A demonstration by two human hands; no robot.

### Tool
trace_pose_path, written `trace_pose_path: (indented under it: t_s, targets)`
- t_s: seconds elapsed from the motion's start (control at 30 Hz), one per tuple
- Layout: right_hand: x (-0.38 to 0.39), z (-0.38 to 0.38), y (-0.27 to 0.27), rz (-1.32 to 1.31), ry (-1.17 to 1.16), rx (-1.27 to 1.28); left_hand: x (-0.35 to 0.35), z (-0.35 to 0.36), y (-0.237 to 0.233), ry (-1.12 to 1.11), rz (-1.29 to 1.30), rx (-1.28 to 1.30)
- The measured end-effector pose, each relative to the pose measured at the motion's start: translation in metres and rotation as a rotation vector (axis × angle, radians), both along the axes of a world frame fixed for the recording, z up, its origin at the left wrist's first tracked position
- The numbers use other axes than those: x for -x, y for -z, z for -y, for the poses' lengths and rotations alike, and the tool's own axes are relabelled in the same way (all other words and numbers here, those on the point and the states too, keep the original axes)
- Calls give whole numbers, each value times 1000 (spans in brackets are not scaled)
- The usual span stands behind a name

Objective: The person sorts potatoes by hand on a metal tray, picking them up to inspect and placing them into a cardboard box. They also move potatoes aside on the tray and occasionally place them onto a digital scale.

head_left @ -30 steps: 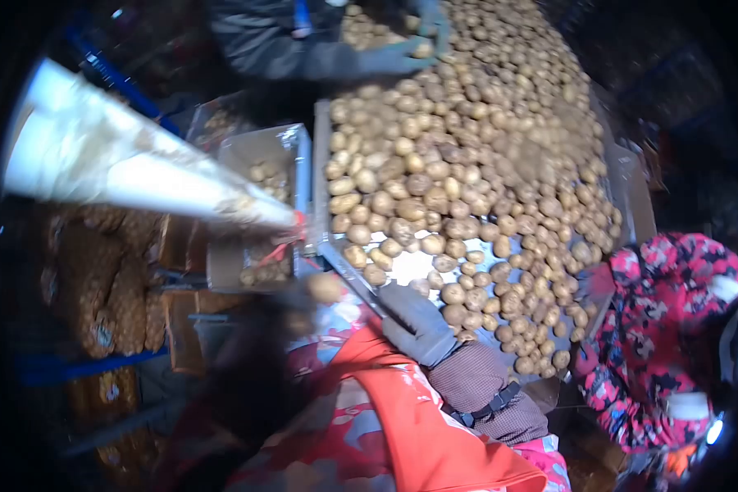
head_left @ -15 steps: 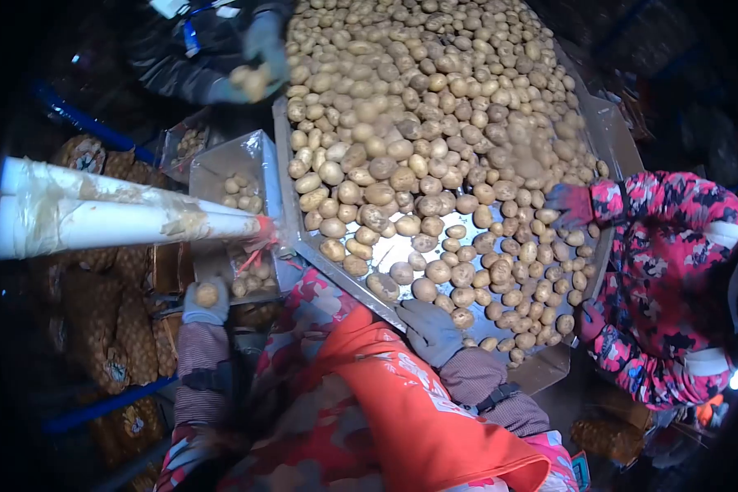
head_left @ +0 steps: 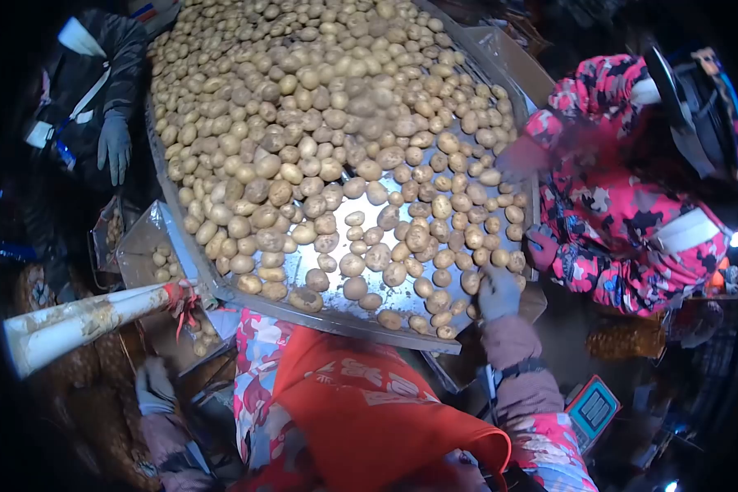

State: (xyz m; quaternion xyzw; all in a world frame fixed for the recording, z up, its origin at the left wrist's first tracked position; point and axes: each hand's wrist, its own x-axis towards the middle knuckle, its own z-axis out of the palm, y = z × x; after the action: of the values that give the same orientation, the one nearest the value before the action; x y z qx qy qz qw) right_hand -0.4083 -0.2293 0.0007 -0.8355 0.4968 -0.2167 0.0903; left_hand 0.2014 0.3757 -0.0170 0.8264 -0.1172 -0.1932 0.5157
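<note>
Many potatoes [head_left: 303, 148] are spread on a metal-topped sorting table [head_left: 361, 324] in front of me. At the table's near right corner, my right hand [head_left: 498, 293] in a grey glove reaches in among the loose potatoes. Its fingers are stretched out and touch or nearly touch the potatoes there; nothing shows enclosed in them. My left hand [head_left: 154, 385], also gloved, is low at the left, off the table and near the lined boxes. Its fingers are extended, and no potato shows in it.
White pipes [head_left: 98, 324] with a red tie jut out at the left, beside a plastic-lined box [head_left: 152, 238] holding potatoes. A co-worker in pink camouflage [head_left: 615, 197] works at the right edge; another person's gloved hand [head_left: 115, 148] hangs at the left. A teal-edged device [head_left: 594, 410] is lower right.
The potato in my left hand is gone from it, and that hand is lower. My right hand has gone from the near edge to the right corner. The view has shifted.
</note>
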Motion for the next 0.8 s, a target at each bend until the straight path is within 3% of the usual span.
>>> trace_pose_path:
  t_s: [0.03, 0.07, 0.1, 0.13, 0.2, 0.27, 0.33, 0.37, 0.4, 0.43, 0.53, 0.63, 0.67, 0.73, 0.8]
  targets:
    - [12, 17, 4, -14, 103, -10, 5, 2, 4, -201, -657, 383]
    - [14, 40, 7, -21, 200, -13, 49, 65, -38, -167, -998, 477]
    - [4, 59, 6, 18, 201, 6, 68, 91, -34, -79, -1224, 612]
    - [-10, 77, 6, 58, 202, 23, 90, 138, -60, -49, -1299, 423]
    - [-45, 107, 29, 293, 169, -144, 110, 182, -24, 64, -1458, 528]
    - [-92, 99, 6, 2, 145, -162, 154, 275, -67, 106, -1313, 193]
    - [-125, 61, 5, -333, 132, 49, 160, 305, -48, 262, -1299, 187]
    - [-114, 49, 3, -332, 151, 50, 163, 322, -40, 404, -1286, 201]
    - [-102, 35, 1, -259, 22, 94, 170, 340, -41, 414, -1289, 199]
    - [-90, 20, -1, -187, -111, 135, 179, 359, -42, 373, -1241, 167]
    - [-26, -11, -13, -217, -170, 34, 180, 376, -27, 321, -1155, 60]
    - [8, -44, -14, -167, 35, -55, 176, 381, -7, 229, -1146, 25]
    - [-4, -48, -15, -166, 34, -61, 174, 379, -4, 238, -1168, 43]
    - [-60, -61, -19, -278, -2, -404, 172, 379, -5, 246, -1183, 65]
    - [-114, -56, -55, 177, -436, 54, 174, 380, -8, 237, -1151, 39]
